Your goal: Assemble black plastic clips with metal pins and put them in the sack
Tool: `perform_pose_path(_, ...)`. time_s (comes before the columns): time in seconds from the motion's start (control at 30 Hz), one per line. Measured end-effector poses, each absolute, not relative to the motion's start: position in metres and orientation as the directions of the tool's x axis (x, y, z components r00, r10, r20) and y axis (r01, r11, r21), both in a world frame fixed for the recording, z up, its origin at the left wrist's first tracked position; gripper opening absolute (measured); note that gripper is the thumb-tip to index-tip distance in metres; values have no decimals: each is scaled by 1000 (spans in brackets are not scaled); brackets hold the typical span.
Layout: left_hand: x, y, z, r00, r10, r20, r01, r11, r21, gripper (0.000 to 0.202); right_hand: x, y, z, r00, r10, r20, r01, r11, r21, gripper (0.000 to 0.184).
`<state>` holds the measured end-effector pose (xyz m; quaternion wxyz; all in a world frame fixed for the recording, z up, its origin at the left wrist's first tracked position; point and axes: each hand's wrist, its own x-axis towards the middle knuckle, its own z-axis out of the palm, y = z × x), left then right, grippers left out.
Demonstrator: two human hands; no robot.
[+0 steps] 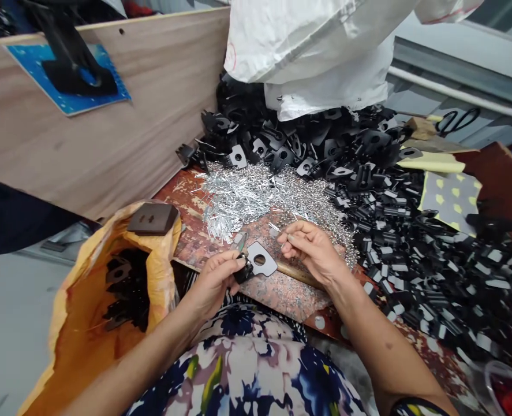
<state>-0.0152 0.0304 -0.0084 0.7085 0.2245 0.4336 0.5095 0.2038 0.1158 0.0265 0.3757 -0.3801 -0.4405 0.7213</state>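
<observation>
**Black clip in the left hand, thin metal piece in the right**

In the head view, the only one, the left hand (216, 276) grasps a black clip (268, 264) at its dark inner end, thumb on top, so that its grey plate with the round hole points toward the right hand (310, 247). The clip is just above the near edge of the worktop (187, 199), over a speckled board (296, 296). The right hand's fingers are pinched together on what looks like a thin metal piece (283, 244); it is too small to tell whether this is a pin or something else. The two hands are near each other but apart.

Beyond them lie loose silvery pins (238, 199) and, beside these, a spread of small shiny parts (314, 202). Behind is a heap of black clip parts (342, 138), and smaller black pieces (433, 283) cover the right side.

For careful handling, the left grip should be firm at that inner end, without the thumb hiding the spot being worked on. The metal piece is probably best pinched close to one end, leaving the other free and in sight. Working low over the board would let a dropped piece land within reach.
</observation>
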Motion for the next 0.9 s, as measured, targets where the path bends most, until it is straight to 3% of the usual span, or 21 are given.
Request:
perform_pose_path(0.17,-11,30,-6,61,929,-364,-621,321,715,33,190,96,31,-412,904,-111,-249,-228,-941,16)
perform_pose_path(0.63,-11,29,-6,43,917,-397,-634,332,698,34,177,89,23,-428,875,-228,-361,-396,-844,32)
perform_pose_path(0.9,-13,29,-7,42,909,-414,-665,335,668,34,174,85,22,-411,904,-119,-296,-256,-920,39)
